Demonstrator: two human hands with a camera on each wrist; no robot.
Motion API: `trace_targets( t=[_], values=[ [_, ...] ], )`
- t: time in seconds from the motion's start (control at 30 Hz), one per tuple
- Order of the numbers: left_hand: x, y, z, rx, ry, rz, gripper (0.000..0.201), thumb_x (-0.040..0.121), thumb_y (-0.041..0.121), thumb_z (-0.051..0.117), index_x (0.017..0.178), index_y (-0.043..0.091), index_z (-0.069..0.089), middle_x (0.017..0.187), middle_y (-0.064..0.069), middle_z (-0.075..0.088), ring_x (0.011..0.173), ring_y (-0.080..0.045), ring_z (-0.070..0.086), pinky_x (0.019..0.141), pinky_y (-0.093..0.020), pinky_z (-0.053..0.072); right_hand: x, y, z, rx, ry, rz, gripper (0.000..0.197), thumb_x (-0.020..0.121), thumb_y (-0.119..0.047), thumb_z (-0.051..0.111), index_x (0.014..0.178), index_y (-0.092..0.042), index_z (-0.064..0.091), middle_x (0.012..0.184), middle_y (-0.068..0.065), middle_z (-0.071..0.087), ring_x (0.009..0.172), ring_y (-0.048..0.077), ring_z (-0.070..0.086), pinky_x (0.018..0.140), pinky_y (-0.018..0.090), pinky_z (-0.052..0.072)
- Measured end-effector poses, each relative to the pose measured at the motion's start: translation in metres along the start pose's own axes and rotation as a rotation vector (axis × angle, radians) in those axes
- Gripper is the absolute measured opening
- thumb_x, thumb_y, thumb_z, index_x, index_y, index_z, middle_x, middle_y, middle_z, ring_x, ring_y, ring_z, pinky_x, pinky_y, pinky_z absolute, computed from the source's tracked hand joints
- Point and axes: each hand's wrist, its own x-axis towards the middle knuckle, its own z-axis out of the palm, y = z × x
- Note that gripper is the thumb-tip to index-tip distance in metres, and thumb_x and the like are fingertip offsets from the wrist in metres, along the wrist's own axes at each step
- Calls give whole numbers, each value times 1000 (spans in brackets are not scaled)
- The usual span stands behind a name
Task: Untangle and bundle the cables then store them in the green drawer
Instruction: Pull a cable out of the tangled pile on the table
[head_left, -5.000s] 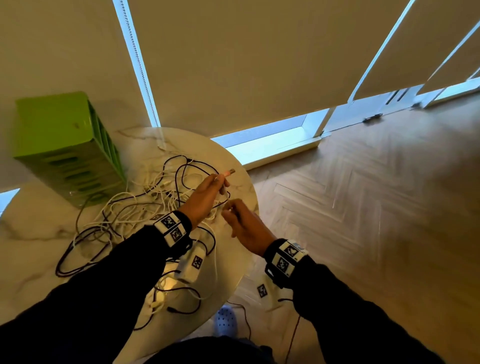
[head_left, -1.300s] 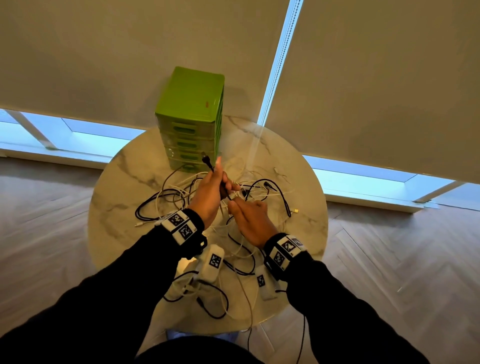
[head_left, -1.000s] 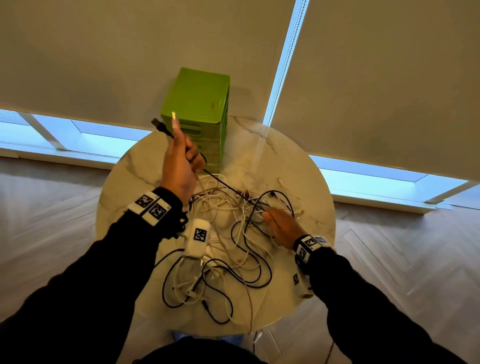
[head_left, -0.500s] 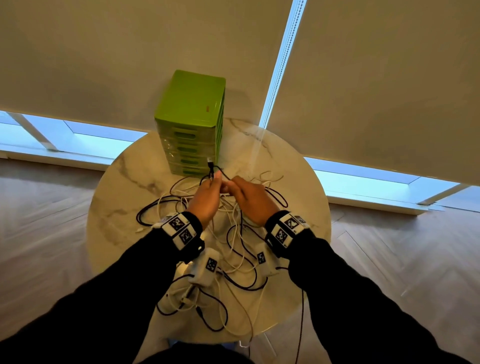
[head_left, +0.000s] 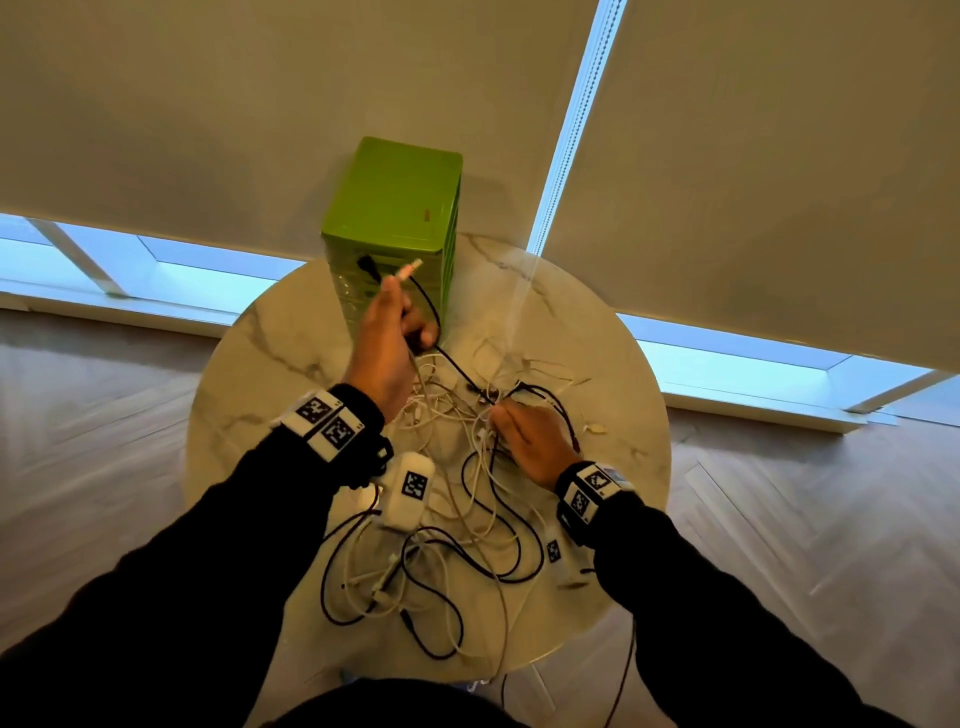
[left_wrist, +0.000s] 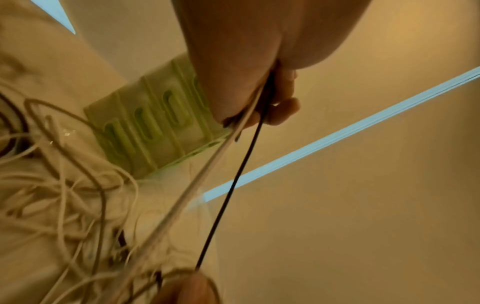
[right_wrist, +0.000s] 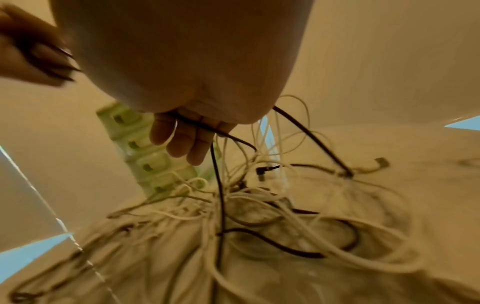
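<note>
Your left hand grips a black cable and a white cable; your right hand seems to pinch the black cable in the tangle.

So the drawer unit sits at the back of the bench, cable tangle right in front of it, mid-bench. Left hand is up just before the drawers, right hand on the pile's right.

Black and white cables sprawl in a loose knot across the round table's middle and near side. One black cable and a white cable run taut up out of the heap. Behind stands the green drawer unit, upright at the far edge, drawers closed.
</note>
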Motion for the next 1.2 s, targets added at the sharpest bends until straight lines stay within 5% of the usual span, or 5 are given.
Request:
trace_targets(
  t=[0.27,0.57,0.87,1.07,1.2],
  values=[
    [11,58,-31,64,12,235,30,111,36,29,96,25,52,64,11,26,57,-6,20,54,-21,21,18,45,-30,-307,-154,376,44,105,-54,24,113,-26,57,114,8,68,109,31,61,96,46,39],
    [-18,-5,-15,285,-127,112,20,111,23,32,120,11,45,77,4,37,61,0,38,59,-17,37,41,-39,-57,318,-49,99,20,108,-23,40,119,-21,57,84,8,73,79,18,71,75,26,56],
    [-60,-45,68,78,-508,-218,24,110,27,38,120,15,56,73,4,50,61,-10,48,59,-25,34,-104,29,-76,41,-241,581,26,95,-12,50,115,-20,63,89,5,69,85,27,70,87,44,57],
    [-105,-92,110,260,-707,-299,25,110,28,37,122,22,58,75,7,56,74,-9,53,68,-27,37,-178,20,-63,-159,-317,568,55,87,-39,64,139,-35,46,133,-9,60,133,18,46,118,50,13],
    [-118,-121,114,421,-785,-288,23,105,43,44,114,37,64,79,14,63,89,-13,51,78,-34,35,-188,-7,-52,226,-39,404,50,95,-26,64,141,-21,45,126,2,65,118,16,61,106,33,44]
  ],
)
